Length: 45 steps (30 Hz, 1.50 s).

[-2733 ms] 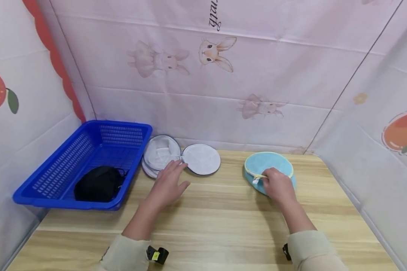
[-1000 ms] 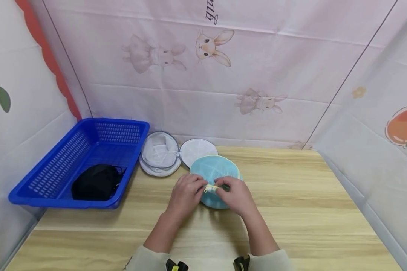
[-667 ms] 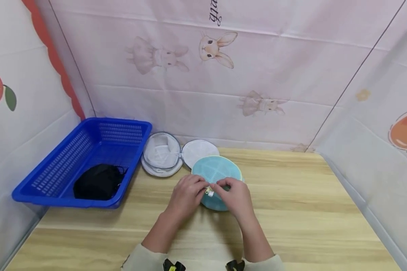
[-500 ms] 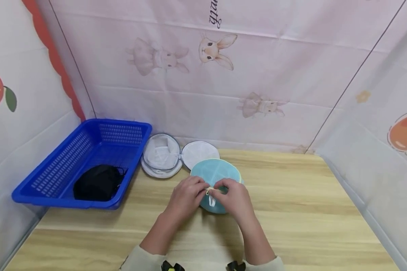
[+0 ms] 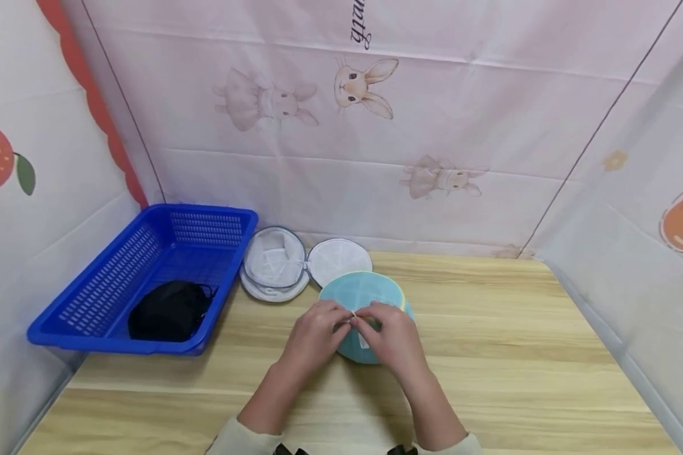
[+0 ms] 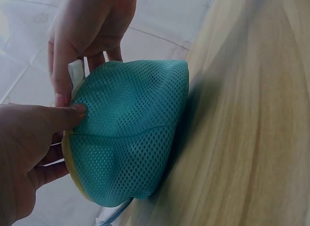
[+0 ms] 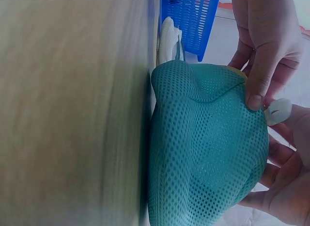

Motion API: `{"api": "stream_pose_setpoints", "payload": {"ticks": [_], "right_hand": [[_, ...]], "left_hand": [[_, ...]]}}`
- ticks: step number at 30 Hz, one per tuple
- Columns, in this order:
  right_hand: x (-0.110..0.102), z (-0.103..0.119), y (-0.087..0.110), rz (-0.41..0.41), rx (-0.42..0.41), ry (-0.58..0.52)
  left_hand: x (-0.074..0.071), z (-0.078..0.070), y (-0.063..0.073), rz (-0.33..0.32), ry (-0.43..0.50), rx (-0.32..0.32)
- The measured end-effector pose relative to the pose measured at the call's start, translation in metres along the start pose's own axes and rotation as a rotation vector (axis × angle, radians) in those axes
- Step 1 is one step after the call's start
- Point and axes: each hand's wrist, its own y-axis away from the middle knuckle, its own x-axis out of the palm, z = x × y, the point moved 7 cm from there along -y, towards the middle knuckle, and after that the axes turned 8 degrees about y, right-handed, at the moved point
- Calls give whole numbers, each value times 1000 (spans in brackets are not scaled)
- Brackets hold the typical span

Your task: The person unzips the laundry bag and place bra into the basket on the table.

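Blue mesh bag (image 5: 364, 287): shifted from right to centre.
My left hand (image 5: 314, 333), my right hand (image 5: 397, 336): both pinch its edge, bag below.

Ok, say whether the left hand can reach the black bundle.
Probably yes: the black bundle lies uncovered in the blue basket, though the left hand would first need to release the teal bag.

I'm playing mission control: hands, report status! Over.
Left hand, right hand: pinching turquoise mesh bag at rim. White mesh bag close behind. Nothing visibly blocking.
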Motion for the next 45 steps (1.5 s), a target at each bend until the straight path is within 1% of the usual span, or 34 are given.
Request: {"api": "stream_pose_setpoints", "payload": {"ticks": [3, 6, 9, 14, 16, 19, 21, 23, 26, 30, 34, 38, 40, 42, 44, 45], "right_hand": [[-1, 0, 1, -18, 1, 7], [1, -1, 4, -6, 14, 3], [1, -3, 5, -10, 39, -17], [-6, -6, 5, -81, 78, -84], [-6, -9, 7, -86, 102, -101], [-6, -15, 10, -90, 149, -105], [-8, -17, 10, -99, 165, -101], [-10, -19, 8, -111, 165, -101], [-12, -20, 4, -109, 169, -111], [-12, -21, -1, -104, 178, -123], [-16, -22, -6, -116, 169, -123], [-20, -26, -6, -121, 198, -122], [-22, -27, -4, -129, 210, -119], [-22, -26, -2, -131, 200, -126], [-22, -22, -1, -134, 160, -125], [-22, -19, -1, -134, 132, -124]], "left_hand": [[1, -3, 1, -11, 4, 9], [2, -4, 2, -16, 9, -3], [3, -5, 4, -6, 5, -5], [3, -8, 1, 11, 6, -14], [3, -8, 1, 27, 9, -24], [5, -9, 2, 54, 6, -30], [5, -9, 2, 60, 7, -34], [4, -8, 1, 58, 14, -39], [2, -5, -2, 49, 30, -47], [-2, 0, -3, 43, 57, -74], [-7, 4, -5, 34, 73, -99], [-10, 6, -5, 39, 81, -116], [-9, 6, -5, 51, 103, -134], [-9, 3, -5, 69, 129, -143], [-8, -1, -5, 90, 146, -140], [-7, -4, -5, 102, 144, -129]]}}
